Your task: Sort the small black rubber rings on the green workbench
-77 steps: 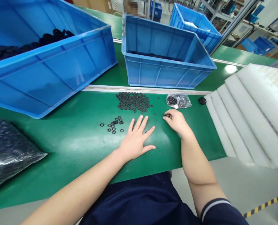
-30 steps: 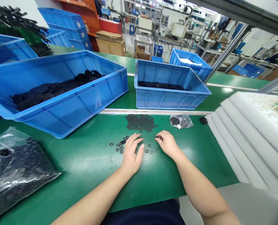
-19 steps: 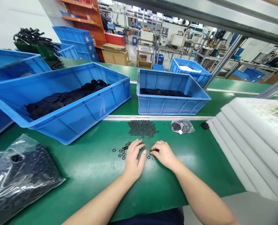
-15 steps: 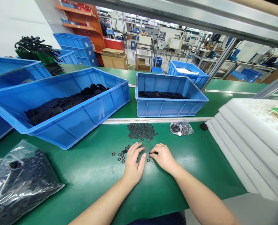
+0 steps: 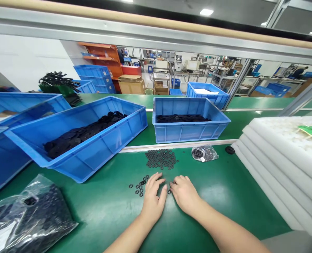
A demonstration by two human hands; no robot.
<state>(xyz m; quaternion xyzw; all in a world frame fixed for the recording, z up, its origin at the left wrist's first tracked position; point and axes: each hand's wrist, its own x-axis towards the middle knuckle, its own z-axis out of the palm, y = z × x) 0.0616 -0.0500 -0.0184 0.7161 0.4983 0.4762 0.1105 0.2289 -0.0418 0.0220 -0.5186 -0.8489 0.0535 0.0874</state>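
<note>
On the green tabletop, my left hand [image 5: 154, 197] is open, its thumb apart from the spread fingers. Several loose black rubber rings [image 5: 141, 187] lie just left of its fingers. My right hand [image 5: 184, 195] is closed, fingertips pressed down toward the tabletop; what they pinch, if anything, is hidden. One black ring [image 5: 169, 192] lies between the two hands, beside the right fingertips. Beyond both hands spreads a flat patch of smaller dark rings [image 5: 161, 159]. To its right rests a clear bag of small black parts [image 5: 205, 153].
Two blue bins [image 5: 129, 127] [image 5: 191, 133] holding black parts stand at the back. A large clear bag of black rings [image 5: 40, 214] lies at the left. White foam sheets [image 5: 272, 168] are stacked at the right, near a black round part [image 5: 229, 150]. A metal beam [image 5: 156, 38] crosses above.
The view has tilted up, so everything sits lower. My right fingers have curled further down over the spot where rings lay; one ring shows beside them now instead of two. My left hand stays open.
</note>
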